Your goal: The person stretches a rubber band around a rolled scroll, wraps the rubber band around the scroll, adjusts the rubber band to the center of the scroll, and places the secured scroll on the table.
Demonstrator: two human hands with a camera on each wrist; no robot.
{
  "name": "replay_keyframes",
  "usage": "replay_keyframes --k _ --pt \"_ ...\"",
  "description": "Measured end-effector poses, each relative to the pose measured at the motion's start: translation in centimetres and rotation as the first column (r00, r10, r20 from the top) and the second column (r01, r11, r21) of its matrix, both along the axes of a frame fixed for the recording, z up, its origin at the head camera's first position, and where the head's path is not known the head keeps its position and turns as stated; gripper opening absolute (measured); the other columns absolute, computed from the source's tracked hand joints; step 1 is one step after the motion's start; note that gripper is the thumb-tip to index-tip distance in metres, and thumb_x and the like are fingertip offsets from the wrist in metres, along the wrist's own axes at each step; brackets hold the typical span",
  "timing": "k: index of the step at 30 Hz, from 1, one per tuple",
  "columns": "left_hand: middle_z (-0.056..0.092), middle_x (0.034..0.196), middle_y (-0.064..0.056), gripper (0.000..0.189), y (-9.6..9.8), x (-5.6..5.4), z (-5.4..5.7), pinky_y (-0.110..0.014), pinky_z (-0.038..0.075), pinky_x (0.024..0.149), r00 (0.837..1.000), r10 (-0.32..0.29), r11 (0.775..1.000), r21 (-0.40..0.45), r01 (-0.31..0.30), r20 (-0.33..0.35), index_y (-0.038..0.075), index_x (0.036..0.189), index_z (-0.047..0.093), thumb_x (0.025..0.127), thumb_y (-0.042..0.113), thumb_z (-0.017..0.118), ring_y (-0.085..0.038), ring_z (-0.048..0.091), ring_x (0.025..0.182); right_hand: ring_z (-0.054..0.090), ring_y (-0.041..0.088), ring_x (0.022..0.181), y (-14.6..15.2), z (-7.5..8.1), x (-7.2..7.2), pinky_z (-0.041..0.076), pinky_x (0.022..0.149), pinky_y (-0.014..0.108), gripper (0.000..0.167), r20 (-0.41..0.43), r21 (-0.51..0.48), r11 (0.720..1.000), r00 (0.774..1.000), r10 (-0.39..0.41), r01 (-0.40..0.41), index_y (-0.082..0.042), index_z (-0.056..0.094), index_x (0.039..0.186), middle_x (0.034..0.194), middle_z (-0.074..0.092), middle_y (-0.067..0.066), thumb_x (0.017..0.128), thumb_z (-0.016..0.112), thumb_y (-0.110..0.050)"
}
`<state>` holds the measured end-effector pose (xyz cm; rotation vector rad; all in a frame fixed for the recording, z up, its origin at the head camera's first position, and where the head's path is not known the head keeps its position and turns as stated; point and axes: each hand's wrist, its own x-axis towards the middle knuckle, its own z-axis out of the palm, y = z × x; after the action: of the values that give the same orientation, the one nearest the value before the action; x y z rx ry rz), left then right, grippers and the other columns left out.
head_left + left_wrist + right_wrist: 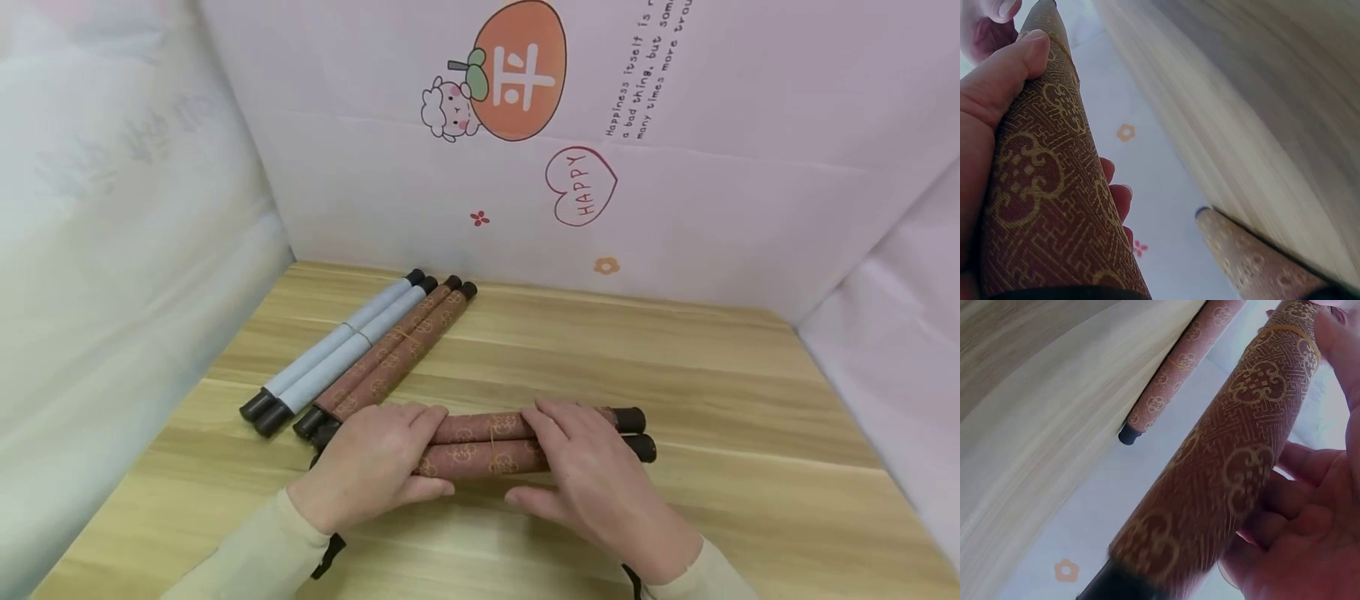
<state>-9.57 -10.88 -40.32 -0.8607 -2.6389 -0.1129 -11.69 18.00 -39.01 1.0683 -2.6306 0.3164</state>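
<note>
Both hands grip a pair of rolled brown scrolls (480, 458) with gold patterns, lying side by side and bound by a thin band (492, 446). My left hand (375, 462) covers their left part, thumb on the near side and fingers over the far side. Around the right part, my right hand (592, 475) holds them the same way, with the black end caps (637, 447) sticking out beyond it. In the left wrist view the thumb lies along the patterned roll (1041, 187); in the right wrist view fingers curl behind it (1222, 462).
Left of the hands, another pair of brown scrolls (401, 346) lies slanted on the wooden table (712, 375), beside a pair of light blue scrolls (345, 342). A white printed cloth (375, 167) stands behind the table, with more cloth at both sides.
</note>
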Motion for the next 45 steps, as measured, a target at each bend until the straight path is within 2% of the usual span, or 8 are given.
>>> replay_keyframes --k 6,10,17,20,24,33,40,45 --pt "0.074 0.107 -0.008 0.08 -2.2 -0.6 0.2 -0.042 0.061 0.076 0.998 0.067 0.997 0.023 -0.067 0.013 0.003 0.124 0.065 0.077 0.066 0.082 -0.023 0.073 0.092 0.059 0.043 0.131 -0.1 -0.2 -0.3 0.046 0.111 0.058 0.089 -0.106 -0.047 0.999 0.994 0.016 -0.022 0.003 0.06 0.138 0.14 0.062 0.024 0.077 0.087 -0.056" --pt "0.074 0.114 -0.011 0.082 -3.9 -1.0 0.5 -0.044 0.061 0.082 0.991 0.133 0.991 0.034 -0.133 0.022 0.002 0.126 0.065 0.077 0.066 0.082 -0.028 0.073 0.101 0.057 0.045 0.133 0.1 -0.2 -0.3 0.047 0.109 0.06 0.088 -0.096 -0.058 0.998 0.995 0.014 -0.02 0.005 0.059 0.139 0.143 0.059 0.027 0.08 0.085 -0.055" --pt "0.074 0.109 -0.011 0.083 -7.2 -1.6 1.2 -0.046 0.061 0.073 0.969 0.239 0.968 0.066 -0.242 0.062 0.001 0.134 0.061 0.081 0.062 0.081 -0.028 0.073 0.091 0.058 0.045 0.129 0.5 -0.5 -0.1 0.049 0.106 0.06 0.09 -0.08 -0.072 0.997 0.997 -0.006 0.0 0.004 0.054 0.143 0.14 0.06 0.027 0.08 0.085 -0.052" --pt "0.072 0.106 -0.008 0.075 -8.4 -2.0 1.5 -0.048 0.059 0.071 0.945 0.304 0.947 0.065 -0.313 0.12 0.004 0.129 0.062 0.084 0.062 0.078 -0.026 0.072 0.088 0.058 0.045 0.13 0.7 -0.6 0.0 0.049 0.105 0.06 0.09 -0.07 -0.068 0.998 0.997 -0.019 0.014 0.004 0.053 0.145 0.141 0.06 0.026 0.081 0.084 -0.052" --pt "0.07 0.099 -0.006 0.064 -10.3 -2.5 1.9 -0.048 0.056 0.064 0.895 0.395 0.908 0.056 -0.414 0.206 0.008 0.12 0.062 0.087 0.062 0.075 -0.025 0.068 0.08 0.058 0.046 0.13 0.8 -0.8 0.1 0.048 0.106 0.06 0.09 -0.068 -0.06 0.998 0.997 -0.031 0.027 0.005 0.053 0.145 0.141 0.06 0.027 0.084 0.08 -0.055" --pt "0.071 0.095 -0.006 0.059 -14.3 -3.3 2.1 -0.049 0.054 0.063 0.803 0.5 0.831 0.082 -0.551 0.324 0.008 0.115 0.065 0.09 0.061 0.071 -0.026 0.068 0.079 0.059 0.046 0.128 1.4 -1.5 0.4 0.049 0.103 0.06 0.09 -0.054 -0.075 0.996 0.997 -0.049 0.045 0.003 0.052 0.145 0.14 0.06 0.028 0.084 0.081 -0.056" --pt "0.072 0.112 -0.021 0.072 -17.3 -4.4 2.0 -0.058 0.058 0.074 0.763 0.546 0.797 0.067 -0.6 0.345 -0.005 0.128 0.061 0.094 0.058 0.068 -0.037 0.071 0.092 0.059 0.046 0.127 1.7 -2.1 0.3 0.05 0.101 0.061 0.091 -0.053 -0.086 0.994 0.996 -0.066 0.061 0.0 0.053 0.146 0.14 0.06 0.026 0.082 0.082 -0.057" --pt "0.072 0.105 -0.022 0.074 -19.0 -5.3 1.6 -0.058 0.058 0.072 0.723 0.591 0.762 0.048 -0.646 0.357 -0.008 0.125 0.06 0.094 0.059 0.066 -0.04 0.071 0.088 0.059 0.047 0.126 1.7 -2.4 0.2 0.05 0.099 0.062 0.093 -0.053 -0.098 0.993 0.996 -0.076 0.07 0.0 0.053 0.145 0.14 0.06 0.026 0.079 0.084 -0.057"
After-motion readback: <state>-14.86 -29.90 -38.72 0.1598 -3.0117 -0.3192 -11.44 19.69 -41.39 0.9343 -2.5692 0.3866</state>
